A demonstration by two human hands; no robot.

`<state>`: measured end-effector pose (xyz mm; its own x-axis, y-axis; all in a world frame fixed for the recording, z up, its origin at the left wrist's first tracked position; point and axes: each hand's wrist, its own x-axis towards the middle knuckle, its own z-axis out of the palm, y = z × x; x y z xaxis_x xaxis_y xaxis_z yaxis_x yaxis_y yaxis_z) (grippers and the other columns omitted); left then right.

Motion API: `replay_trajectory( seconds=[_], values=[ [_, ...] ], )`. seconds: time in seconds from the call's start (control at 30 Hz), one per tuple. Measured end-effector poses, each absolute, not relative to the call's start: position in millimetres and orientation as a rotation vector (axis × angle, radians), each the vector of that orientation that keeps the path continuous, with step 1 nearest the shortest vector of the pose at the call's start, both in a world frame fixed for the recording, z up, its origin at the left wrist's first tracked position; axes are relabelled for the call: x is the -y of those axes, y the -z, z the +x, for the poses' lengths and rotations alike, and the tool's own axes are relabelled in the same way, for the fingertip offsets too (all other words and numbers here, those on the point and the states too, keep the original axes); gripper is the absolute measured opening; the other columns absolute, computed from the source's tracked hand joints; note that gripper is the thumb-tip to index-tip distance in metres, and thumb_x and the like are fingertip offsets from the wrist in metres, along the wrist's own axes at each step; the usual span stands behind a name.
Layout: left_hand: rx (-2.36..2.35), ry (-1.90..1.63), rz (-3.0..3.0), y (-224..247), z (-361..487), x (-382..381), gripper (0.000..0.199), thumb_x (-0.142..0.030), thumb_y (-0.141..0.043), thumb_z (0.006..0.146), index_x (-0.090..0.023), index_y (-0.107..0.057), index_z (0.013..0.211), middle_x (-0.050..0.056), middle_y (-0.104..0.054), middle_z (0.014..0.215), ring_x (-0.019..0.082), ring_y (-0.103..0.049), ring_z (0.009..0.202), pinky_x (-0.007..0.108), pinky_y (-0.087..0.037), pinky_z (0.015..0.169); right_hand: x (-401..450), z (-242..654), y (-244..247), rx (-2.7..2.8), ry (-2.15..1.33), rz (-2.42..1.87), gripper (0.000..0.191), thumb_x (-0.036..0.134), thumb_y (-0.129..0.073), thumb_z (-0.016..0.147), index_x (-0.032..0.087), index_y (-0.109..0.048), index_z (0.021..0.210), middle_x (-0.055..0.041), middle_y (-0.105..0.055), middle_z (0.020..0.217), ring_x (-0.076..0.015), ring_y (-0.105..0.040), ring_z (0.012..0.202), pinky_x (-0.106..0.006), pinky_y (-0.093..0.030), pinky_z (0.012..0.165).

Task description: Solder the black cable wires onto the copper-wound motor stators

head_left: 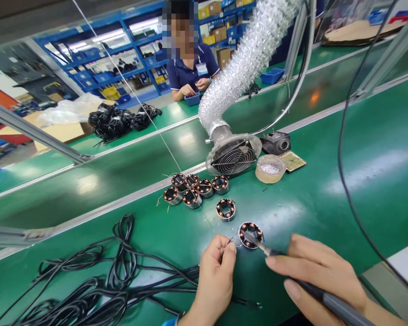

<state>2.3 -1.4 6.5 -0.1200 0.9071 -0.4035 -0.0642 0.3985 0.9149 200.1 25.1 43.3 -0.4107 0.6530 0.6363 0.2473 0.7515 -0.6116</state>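
Observation:
My right hand [321, 271] is closed around the dark handle of a soldering iron [275, 252]. Its metal tip reaches over a motor stator [257, 245], a ring with copper windings lying on the green bench. Just left of that ring, my left hand [217, 267] pinches a thin wire end [231, 240] between thumb and fingers; whether it touches the stator I cannot tell. Another stator [225, 210] sits a little behind, and a group of several more [192, 198] stands farther back, some with loose copper leads.
Black cables [119, 267] sprawl at the left front. A fume extractor [236, 156] on a foil duct stands behind the stators, beside a round tub [270, 176], a sponge tray [294, 162] and an iron holder [277, 143]. Across the bench, a person [190, 68] handles a blue bin.

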Motion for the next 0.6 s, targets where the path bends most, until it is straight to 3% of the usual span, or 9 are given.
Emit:
replay_trajectory(
  seconds=[0.33,0.6],
  values=[
    [-1.433,-1.003,0.834,-6,2,1,0.047,-0.063,-0.062,0.08,-0.02,-0.046,0.068,-0.01,-0.029,0.052,0.007,-0.02,0.048,0.019,-0.019,0.045,-19,190,-33,1.908,-0.509,-0.609,0.025,0.013,-0.046,0.086,0.017,-0.063,0.104,-0.0013,-0.052,0.057,-0.0163,-0.047,0.046,-0.031,-0.035,0.043],
    [-1.453,-1.001,0.829,-6,2,-1,0.048,-0.063,-0.063,0.08,-0.02,-0.045,0.067,-0.01,-0.028,0.052,0.007,-0.02,0.048,0.019,-0.018,0.045,-14,205,-47,2.011,-0.553,-0.731,0.036,0.007,-0.047,0.08,0.019,-0.06,0.111,-0.0032,-0.059,0.067,-0.0181,-0.056,0.055,-0.033,-0.045,0.052]
  ],
)
